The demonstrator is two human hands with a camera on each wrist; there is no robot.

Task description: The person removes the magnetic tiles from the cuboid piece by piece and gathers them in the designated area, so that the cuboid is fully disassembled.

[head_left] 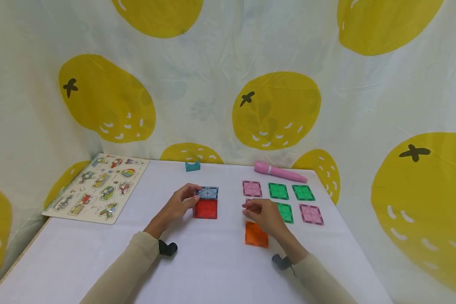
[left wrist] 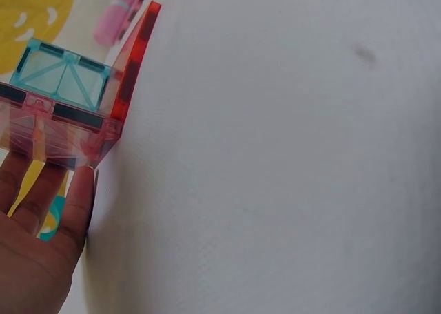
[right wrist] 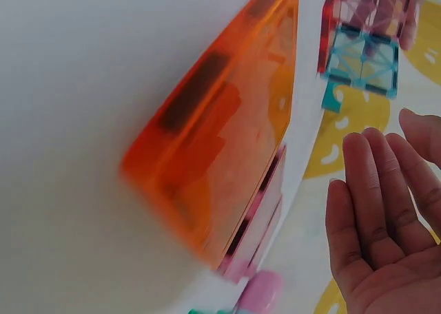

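Observation:
My left hand (head_left: 178,207) is at the left side of a small group of magnetic tiles. It grips an upright pink magnetic tile (left wrist: 65,124), with fingertips against its outer face. A red magnetic tile (head_left: 205,209) lies flat, and a blue magnetic tile (head_left: 207,193) stands upright along its back edge. From the head, the pink tile is mostly hidden by the hand. My right hand (head_left: 267,217) hovers with nothing in it, fingers extended in the right wrist view. Below it an orange magnetic tile (head_left: 256,234) lies on the table.
Pink tiles (head_left: 252,188) and green tiles (head_left: 278,191) lie in rows at the right, one partly hidden by the right hand. Behind them is a pink stick-shaped object (head_left: 281,172). A teal arch block (head_left: 192,166) stands at the back. A picture puzzle board (head_left: 99,190) lies left.

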